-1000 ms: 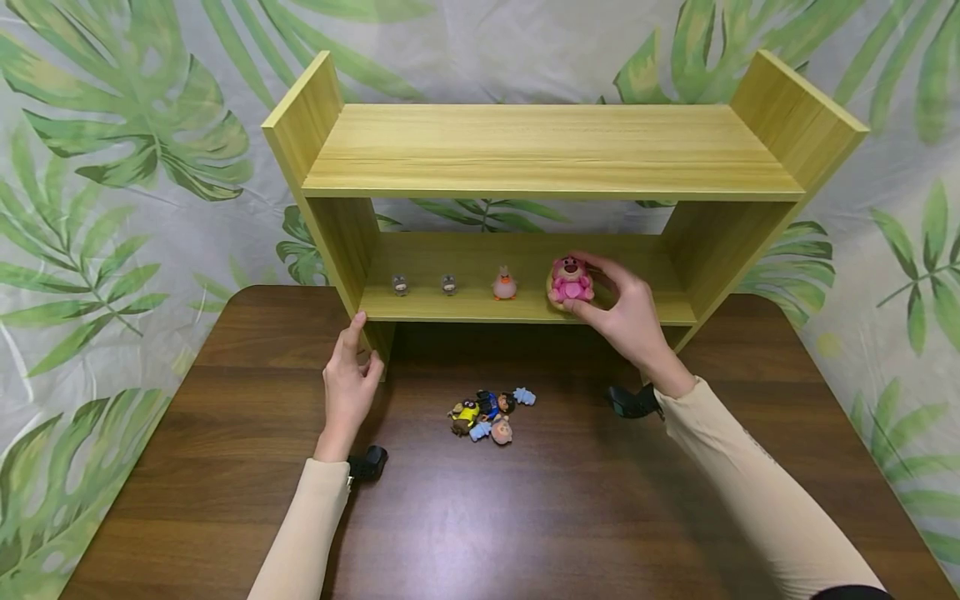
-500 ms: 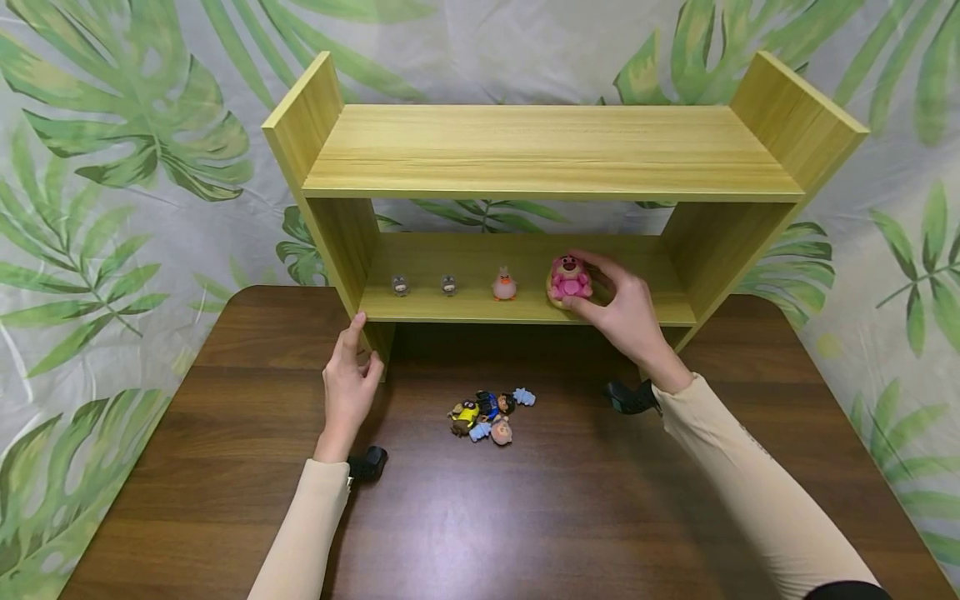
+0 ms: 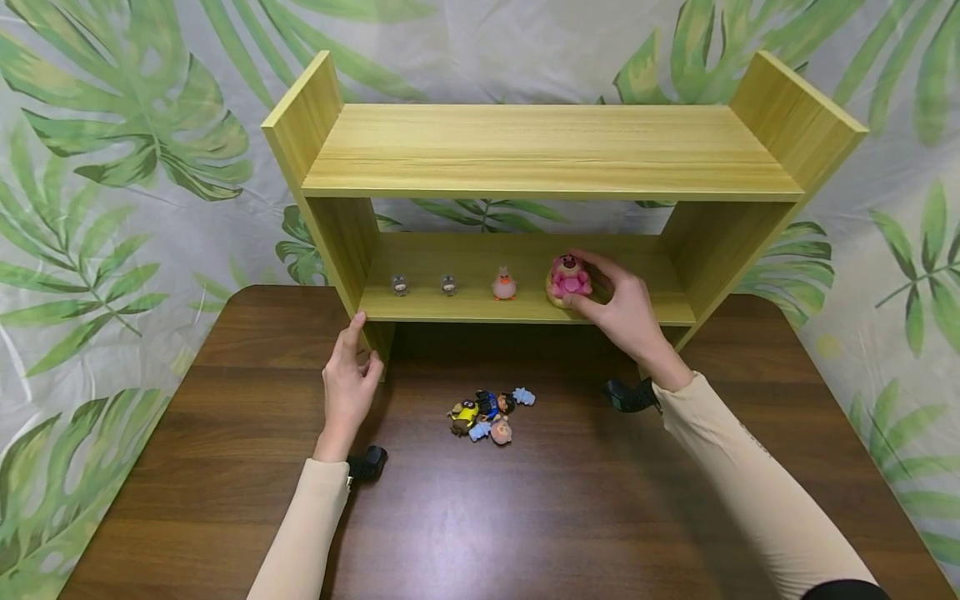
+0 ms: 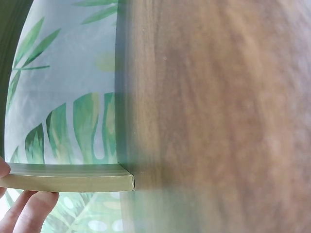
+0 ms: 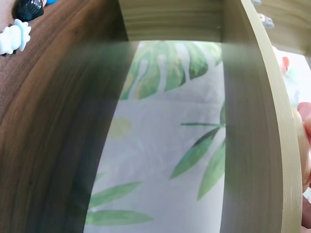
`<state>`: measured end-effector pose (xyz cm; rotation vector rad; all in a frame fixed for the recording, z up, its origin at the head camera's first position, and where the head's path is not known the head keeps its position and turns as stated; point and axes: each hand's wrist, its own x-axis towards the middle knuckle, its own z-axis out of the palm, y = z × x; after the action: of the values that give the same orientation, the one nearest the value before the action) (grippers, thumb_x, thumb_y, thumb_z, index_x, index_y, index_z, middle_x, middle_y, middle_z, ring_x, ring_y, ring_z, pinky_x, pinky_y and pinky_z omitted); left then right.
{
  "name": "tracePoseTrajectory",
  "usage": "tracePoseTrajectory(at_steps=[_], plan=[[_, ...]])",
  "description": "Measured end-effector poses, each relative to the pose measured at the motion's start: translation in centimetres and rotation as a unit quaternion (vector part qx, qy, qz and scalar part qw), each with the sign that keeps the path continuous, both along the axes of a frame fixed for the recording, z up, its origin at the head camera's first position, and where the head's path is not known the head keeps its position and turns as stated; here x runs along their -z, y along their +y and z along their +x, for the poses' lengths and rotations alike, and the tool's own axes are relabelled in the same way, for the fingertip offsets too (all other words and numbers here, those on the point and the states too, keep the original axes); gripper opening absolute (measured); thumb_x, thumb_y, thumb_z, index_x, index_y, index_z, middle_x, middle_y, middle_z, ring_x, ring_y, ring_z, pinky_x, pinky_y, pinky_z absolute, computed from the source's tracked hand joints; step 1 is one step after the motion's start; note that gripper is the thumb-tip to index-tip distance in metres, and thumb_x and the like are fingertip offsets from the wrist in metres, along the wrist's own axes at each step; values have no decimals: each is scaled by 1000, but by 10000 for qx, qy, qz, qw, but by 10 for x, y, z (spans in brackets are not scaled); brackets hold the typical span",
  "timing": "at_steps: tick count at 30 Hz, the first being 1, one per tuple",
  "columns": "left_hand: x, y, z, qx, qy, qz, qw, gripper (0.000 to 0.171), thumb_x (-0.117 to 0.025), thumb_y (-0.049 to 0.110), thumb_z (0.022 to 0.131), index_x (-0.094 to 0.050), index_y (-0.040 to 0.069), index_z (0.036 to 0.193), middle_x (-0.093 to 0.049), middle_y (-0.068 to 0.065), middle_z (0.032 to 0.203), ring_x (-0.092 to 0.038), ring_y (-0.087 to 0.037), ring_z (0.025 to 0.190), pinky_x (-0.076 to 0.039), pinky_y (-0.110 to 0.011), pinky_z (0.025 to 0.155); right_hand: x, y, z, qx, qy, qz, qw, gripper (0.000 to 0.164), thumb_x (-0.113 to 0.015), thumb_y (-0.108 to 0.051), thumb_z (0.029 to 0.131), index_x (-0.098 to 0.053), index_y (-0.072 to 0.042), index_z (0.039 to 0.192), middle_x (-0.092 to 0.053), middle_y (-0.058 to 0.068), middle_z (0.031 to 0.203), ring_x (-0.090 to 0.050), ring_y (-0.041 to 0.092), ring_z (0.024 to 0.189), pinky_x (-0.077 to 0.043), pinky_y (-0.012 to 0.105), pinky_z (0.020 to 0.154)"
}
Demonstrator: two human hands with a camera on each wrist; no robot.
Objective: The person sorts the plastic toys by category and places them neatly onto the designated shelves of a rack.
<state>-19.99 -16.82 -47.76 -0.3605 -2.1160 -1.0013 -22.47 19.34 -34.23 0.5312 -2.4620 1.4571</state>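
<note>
The right hand [image 3: 626, 312] grasps a pink bear [image 3: 572, 279], thumb in front of its lower side and a finger curved over by its head. The bear lies just left of the palm, between those digits, its long axis upright and its front towards the person. It is on or just over the front part of the middle board [image 3: 450, 310]; whether its base touches cannot be told. The left hand [image 3: 350, 383], much farther from the bear, grips the side board [image 4: 68, 179] at the left, digits on both faces. Left of the bear, apart, stand a pink duck [image 3: 504, 286] and two grey figures [image 3: 401, 286] [image 3: 448, 285]. Below, on the desk [image 3: 450, 525], lies a small toy pile [image 3: 491, 406].
</note>
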Motion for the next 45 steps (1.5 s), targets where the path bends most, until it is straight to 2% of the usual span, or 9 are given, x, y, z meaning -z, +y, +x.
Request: tracePoseTrajectory(at_steps=[6, 9, 16, 24, 26, 31, 37, 45], plan=[[-1, 0, -1, -6, 16, -27, 10000, 82, -54, -15, 81, -33, 33, 144, -53, -16, 102, -43, -26, 68, -51, -40, 50, -5, -1, 3, -31, -68, 63, 10000, 54, -69, -8, 86, -50, 2, 136, -50, 18, 135, -48, 31, 124, -39, 41, 100], [-1, 1, -2, -13, 15, -36, 10000, 82, -55, -15, 81, -33, 33, 144, -53, -16, 101, -41, -24, 67, -50, -39, 50, -1, 2, -1, -30, -7, 85, 10000, 54, -69, -12, 86, -51, 0, 136, -51, 15, 135, -49, 28, 123, -40, 40, 100], [-1, 1, -3, -4, 20, -29, 10000, 83, -55, -15, 81, -32, 34, 145, -53, -15, 101, -40, -22, 66, -49, -37, 49, 0, 3, 0, -52, 26, -23, 10000, 55, -70, -9, 86, -50, -1, 136, -51, 15, 135, -48, 28, 124, -39, 39, 101], [-1, 2, -1, -16, 12, -34, 10000, 83, -55, -15, 81, -33, 34, 145, -53, -15, 100, -39, -20, 65, -47, -35, 48, -22, -8, 25, -203, 235, -478, 9984, 50, -65, 7, 85, -48, 12, 132, -49, 28, 132, -46, 40, 123, -35, 47, 103], [-1, 2, -1, -19, -8, -42, 10000, 82, -55, -15, 81, -33, 33, 145, -53, -15, 101, -39, -21, 65, -47, -35, 48, -23, -8, 28, -196, 339, -578, 9976, 49, -64, 11, 84, -48, 15, 130, -49, 30, 131, -45, 41, 122, -34, 48, 103], [-1, 2, -1, -22, -39, -37, 10000, 82, -55, -14, 81, -33, 33, 145, -53, -15, 103, -41, -22, 64, -48, -36, 48, -15, 0, 29, -198, 555, -878, 9944, 48, -61, 16, 83, -47, 16, 129, -48, 31, 130, -43, 43, 122, -34, 47, 103], [-1, 1, 0, -6, -56, 28, 10000, 80, -54, -14, 82, -34, 32, 144, -53, -15, 104, -44, -26, 67, -50, -38, 50, 3, 15, 24, -230, 713, -1196, 9900, 48, -62, 15, 83, -50, 10, 130, -50, 22, 131, -47, 34, 121, -37, 37, 103], [0, 1, 1, -28, -60, 54, 10000, 79, -54, -13, 82, -35, 32, 144, -54, -15, 106, -45, -25, 70, -50, -38, 51, 11, 21, 34, -344, 776, -1332, 9874, 44, -60, 13, 85, -52, 9, 128, -50, 27, 126, -52, 29, 113, -41, 29, 97]])
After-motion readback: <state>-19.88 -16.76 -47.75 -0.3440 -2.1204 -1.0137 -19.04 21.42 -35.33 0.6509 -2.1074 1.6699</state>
